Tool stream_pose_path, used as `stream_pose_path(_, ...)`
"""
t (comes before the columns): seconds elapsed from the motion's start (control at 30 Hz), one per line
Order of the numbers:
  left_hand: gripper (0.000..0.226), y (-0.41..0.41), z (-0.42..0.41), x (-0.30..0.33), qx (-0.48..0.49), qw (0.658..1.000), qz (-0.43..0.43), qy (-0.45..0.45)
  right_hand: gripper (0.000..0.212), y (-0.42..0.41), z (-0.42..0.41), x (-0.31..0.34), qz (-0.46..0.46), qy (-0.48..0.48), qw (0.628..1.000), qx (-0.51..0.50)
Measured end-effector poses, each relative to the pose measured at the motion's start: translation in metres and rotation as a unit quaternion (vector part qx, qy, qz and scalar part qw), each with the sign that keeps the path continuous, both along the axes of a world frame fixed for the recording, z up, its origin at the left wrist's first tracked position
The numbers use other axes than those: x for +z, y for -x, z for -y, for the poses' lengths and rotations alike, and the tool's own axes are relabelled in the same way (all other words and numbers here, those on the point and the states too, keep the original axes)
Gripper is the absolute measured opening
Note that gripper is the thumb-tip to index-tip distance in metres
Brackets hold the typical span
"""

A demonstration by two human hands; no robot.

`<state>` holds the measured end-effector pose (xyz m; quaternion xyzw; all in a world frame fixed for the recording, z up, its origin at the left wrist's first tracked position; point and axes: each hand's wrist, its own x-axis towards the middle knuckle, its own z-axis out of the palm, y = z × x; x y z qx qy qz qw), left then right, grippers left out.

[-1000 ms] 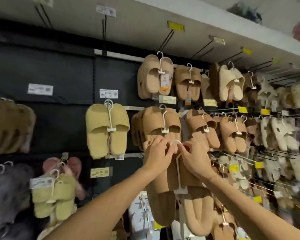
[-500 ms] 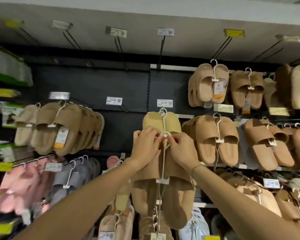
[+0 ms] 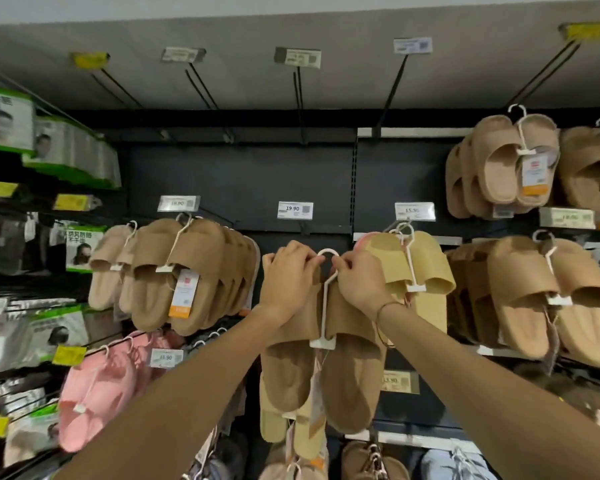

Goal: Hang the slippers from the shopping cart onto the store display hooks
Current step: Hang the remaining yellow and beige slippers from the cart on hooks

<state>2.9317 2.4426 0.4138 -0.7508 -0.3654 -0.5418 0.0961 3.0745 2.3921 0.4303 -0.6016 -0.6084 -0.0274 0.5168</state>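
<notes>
Both hands hold up a tan foam slipper pair: left hand and right hand fingers pinch its white plastic hanger hook. A yellow slipper pair hangs just beside at 3 o'clock, a tan slipper row at 9 o'clock. At 12 o'clock the dark back panel is bare below a white price tag.

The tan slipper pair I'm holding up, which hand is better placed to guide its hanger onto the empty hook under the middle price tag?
Probably the left hand: its fingers pinch the white hanger loop nearer that bare hook, just up-left.
</notes>
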Motion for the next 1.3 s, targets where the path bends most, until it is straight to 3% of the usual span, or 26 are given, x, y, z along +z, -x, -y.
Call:
stream_pose_path(0.33,0.019,0.020,-0.124,0.026,-0.018,0.999,0.000,0.039,0.034,0.023,-0.124,0.024,0.020,0.048,0.996,-0.075)
stream_pose_path(0.47,0.020,0.018,-0.162,0.030,-0.023,0.999,0.015,0.024,0.036,0.021,-0.165,0.020,-0.005,-0.001,0.997,-0.077)
stream_pose_path(0.8,0.020,0.010,-0.214,0.037,-0.026,0.997,0.051,-0.047,0.030,0.022,-0.208,0.020,0.045,-0.120,0.986,-0.107)
stream_pose_path(1.3,0.016,-0.028,-0.264,0.038,-0.036,0.994,0.074,-0.072,0.034,-0.021,-0.269,0.019,0.064,-0.151,0.980,-0.112)
